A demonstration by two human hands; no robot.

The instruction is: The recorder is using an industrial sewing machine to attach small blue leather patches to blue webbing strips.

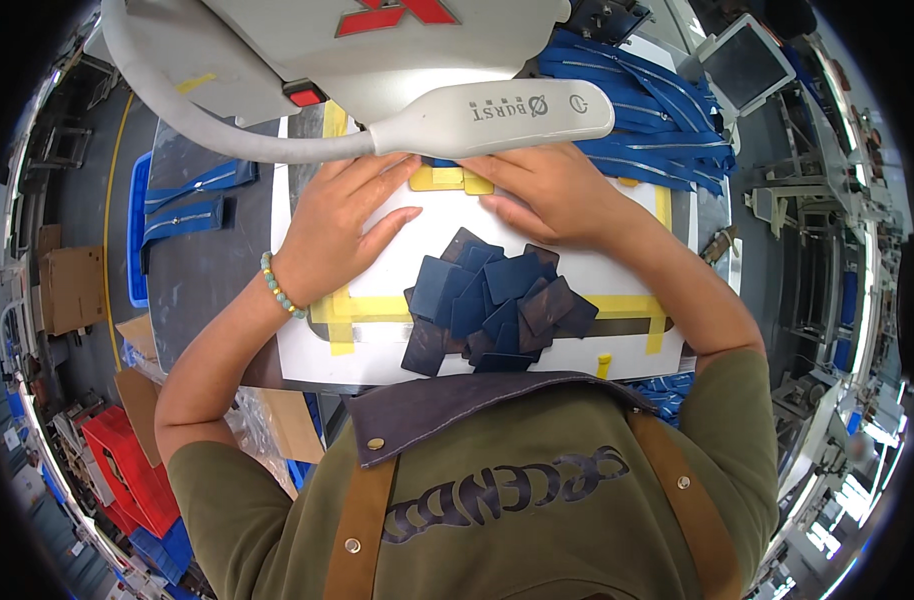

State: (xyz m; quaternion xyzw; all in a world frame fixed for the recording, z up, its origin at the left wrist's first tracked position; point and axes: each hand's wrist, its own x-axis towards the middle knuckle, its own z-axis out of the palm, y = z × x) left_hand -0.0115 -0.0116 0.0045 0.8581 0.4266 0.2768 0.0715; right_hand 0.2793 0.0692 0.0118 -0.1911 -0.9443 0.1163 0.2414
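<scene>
My left hand [347,220] lies on the white work surface [392,275] with its fingers stretched forward and the thumb apart. Opposite it my right hand [547,195] rests with fingers extended toward the left one, the thumb also apart. Between the fingertips are yellow-taped pieces [439,179], with a sliver of blue material just behind them. A lamp head [497,112] on a flexible arm covers some fingertips and most of that blue piece. Nearer my body, a loose pile of dark blue, round-cornered flat patches [502,285] lies on the board.
A white sewing machine [447,45] stands directly ahead. Blue zipper strips [627,100] are heaped at the far right, and two blue zipper pieces [192,215] lie at the left. Beside the table's left edge is a blue bin [138,230]. A small yellow peg [604,365] stands near the front edge.
</scene>
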